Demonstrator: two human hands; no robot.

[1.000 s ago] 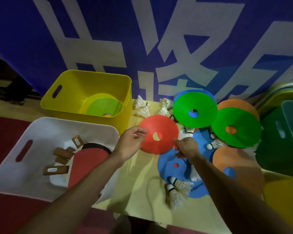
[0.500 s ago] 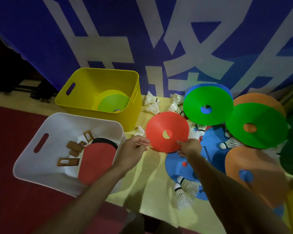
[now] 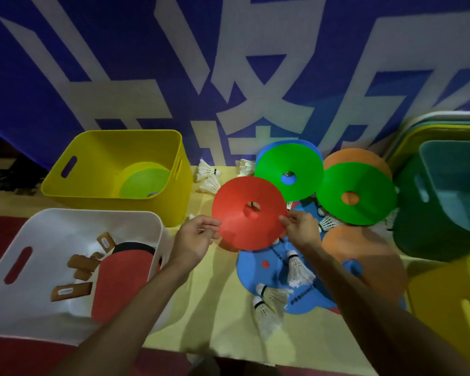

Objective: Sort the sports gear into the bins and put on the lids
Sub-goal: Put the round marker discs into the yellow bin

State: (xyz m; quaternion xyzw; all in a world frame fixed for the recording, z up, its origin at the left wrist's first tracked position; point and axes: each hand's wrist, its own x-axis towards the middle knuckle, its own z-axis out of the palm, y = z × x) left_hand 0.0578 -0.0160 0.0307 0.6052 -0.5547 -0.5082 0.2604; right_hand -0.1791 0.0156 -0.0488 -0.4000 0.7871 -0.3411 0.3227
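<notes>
Two hands hold one red disc (image 3: 248, 213) up off the yellow table (image 3: 215, 308), just right of the yellow bin (image 3: 111, 202). Being round, the disc has no long axis to speak of; its broad face is tilted up towards the person, with the centre hole showing near the middle. The left hand (image 3: 196, 237) pinches the left rim between thumb and fingertips, and the right hand (image 3: 300, 229) pinches the right rim the same way, fingers curled on the edge.

Directly below the disc lies a blue disc (image 3: 272, 272) with shuttlecocks (image 3: 299, 270) lying on it and at its near edge. Behind the red disc, a green disc (image 3: 289, 169) leans in front of another blue one, and a second green disc (image 3: 356, 194) overlaps an orange one to its right. A further orange disc (image 3: 364, 256) lies flat by the right forearm. More shuttlecocks (image 3: 208, 176) lie between the yellow bin and the red disc.

Inside the yellow bin lie yellow-green discs (image 3: 144, 183). Nearer, on the left, a white bin (image 3: 92, 212) holds table tennis paddles (image 3: 120, 283), red faces and wooden handles showing. At the far right stands a dark green bin (image 3: 418, 226).
</notes>
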